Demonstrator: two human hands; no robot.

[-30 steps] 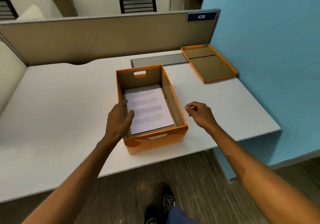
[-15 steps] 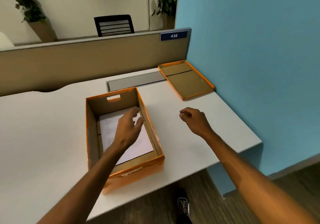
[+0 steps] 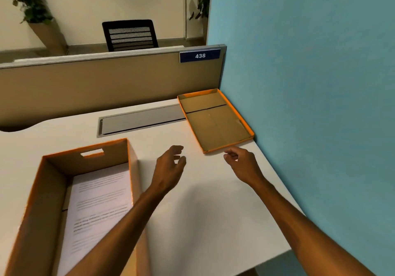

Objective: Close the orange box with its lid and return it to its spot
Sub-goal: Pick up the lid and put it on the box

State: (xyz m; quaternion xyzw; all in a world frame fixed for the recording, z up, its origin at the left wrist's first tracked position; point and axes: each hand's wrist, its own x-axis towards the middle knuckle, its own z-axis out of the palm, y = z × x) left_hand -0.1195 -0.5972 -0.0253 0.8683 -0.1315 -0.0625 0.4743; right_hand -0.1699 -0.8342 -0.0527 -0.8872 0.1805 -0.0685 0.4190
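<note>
Hands are reaching out over the white desk [image 3: 203, 207] toward the lid [image 3: 215, 122], and neither is holding anything. I am stretching my left hand [image 3: 168, 166] forward with the fingers spread and loosely curled, hovering just right of the orange box [image 3: 51, 190] and short of the lid. I am bringing my right hand [image 3: 241, 162] in half-curled, fingertips pointing at the lid's near corner and just beside it, though I cannot tell whether they are touching the rim. The lid is lying upside down, brown inside facing up, in the far right corner of the desk where the divider panel [image 3: 106, 83] is meeting the blue wall [image 3: 310, 104]. The box is sitting open at my near left, well apart from the lid, with a printed sheet [image 3: 98, 207] lying flat on its floor. As I judge it, I am fetching the lid, so the closing itself is not yet begun. What I am needing next, I think, is a grip on two opposite edges, a lift clear of the wall, a flip so the orange side is facing up, and a careful lining-up over the box's rim before I am pressing it down; only then is the box going back to its spot.
</note>
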